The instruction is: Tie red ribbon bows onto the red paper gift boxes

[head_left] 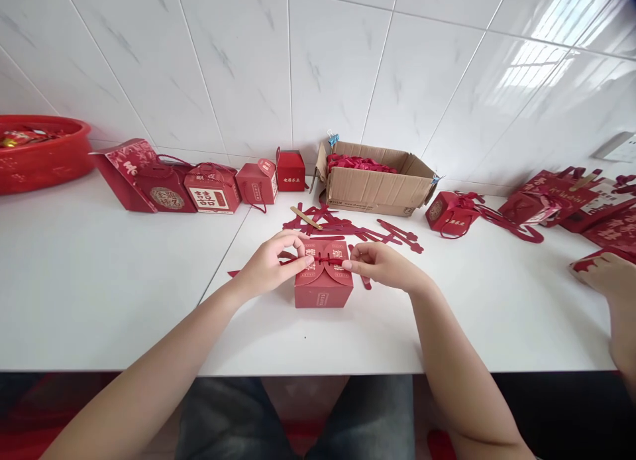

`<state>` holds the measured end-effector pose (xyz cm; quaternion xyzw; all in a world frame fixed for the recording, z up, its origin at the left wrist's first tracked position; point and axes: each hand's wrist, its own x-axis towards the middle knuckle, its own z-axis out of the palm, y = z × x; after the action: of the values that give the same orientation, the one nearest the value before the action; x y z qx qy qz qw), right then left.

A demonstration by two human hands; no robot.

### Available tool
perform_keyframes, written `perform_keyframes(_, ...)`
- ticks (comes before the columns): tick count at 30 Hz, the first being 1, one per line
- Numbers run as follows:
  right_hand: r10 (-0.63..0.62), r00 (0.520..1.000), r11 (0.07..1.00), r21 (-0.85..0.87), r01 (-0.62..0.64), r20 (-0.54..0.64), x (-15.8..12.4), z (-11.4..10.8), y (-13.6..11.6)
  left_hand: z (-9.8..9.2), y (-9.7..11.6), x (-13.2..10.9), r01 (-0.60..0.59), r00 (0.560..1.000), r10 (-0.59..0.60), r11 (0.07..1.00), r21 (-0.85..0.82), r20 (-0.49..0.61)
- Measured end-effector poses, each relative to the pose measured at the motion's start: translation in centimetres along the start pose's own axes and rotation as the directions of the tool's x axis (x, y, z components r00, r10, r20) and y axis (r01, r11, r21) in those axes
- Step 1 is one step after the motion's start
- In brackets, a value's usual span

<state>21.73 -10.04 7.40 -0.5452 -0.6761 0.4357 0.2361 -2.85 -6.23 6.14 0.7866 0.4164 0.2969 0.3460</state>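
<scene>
A red gift box [322, 289] with gold lettering stands upright on the white table in front of me, its rounded top flaps folded together. A dark red ribbon [325, 260] runs across the top through the slots in the flaps. My left hand [278, 261] pinches the ribbon at the box's left side, and a tail of it shows past the wrist. On the right, the thumb and finger of my right hand [370, 264] are closed on the ribbon's other side. Loose red ribbon strips [342, 227] lie just behind the box.
Several red boxes [211, 189] line the wall at left, beside a red basin [44, 152]. A cardboard carton [372, 189] holds red ribbons. A tied red box [450, 213] and red bags [561, 198] stand right. Another person's hand [603, 271] is at the right edge.
</scene>
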Motion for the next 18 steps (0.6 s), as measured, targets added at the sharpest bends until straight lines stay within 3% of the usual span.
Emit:
perform_keyframes(7, -0.182, 0.979, 0.982, -0.071, 0.176, -0.086, -0.9, -1.2, 0.2, 0.0, 0.1, -0.1, -0.003, 1.0, 0.004, 1.0, 0.021, -0.029)
perform_keyframes(11, -0.215, 0.974, 0.961, -0.191, 0.199, -0.07, -0.9, -1.4, 0.1, 0.0, 0.1, 0.0, -0.005, 0.999, 0.006, 1.0, 0.021, -0.034)
perform_keyframes(13, -0.237, 0.965, 0.949, -0.239, 0.205, -0.115, -0.9, -1.5, 0.2, 0.0, 0.0, 0.0, -0.003, 0.999, 0.004, 1.0, 0.016, -0.037)
perform_keyframes(16, -0.302, 0.93, 0.932, -0.271, 0.242, -0.209, -0.8, -1.4, 0.4, 0.1, -0.1, 0.0, -0.009, 0.999, 0.009, 1.0, 0.006, -0.042)
perform_keyframes(18, -0.387, 0.874, 0.902, -0.317, 0.293, -0.294, -0.5, -1.0, 0.5, 0.1, -0.1, 0.0, -0.022, 0.999, 0.023, 1.0, 0.01, -0.049)
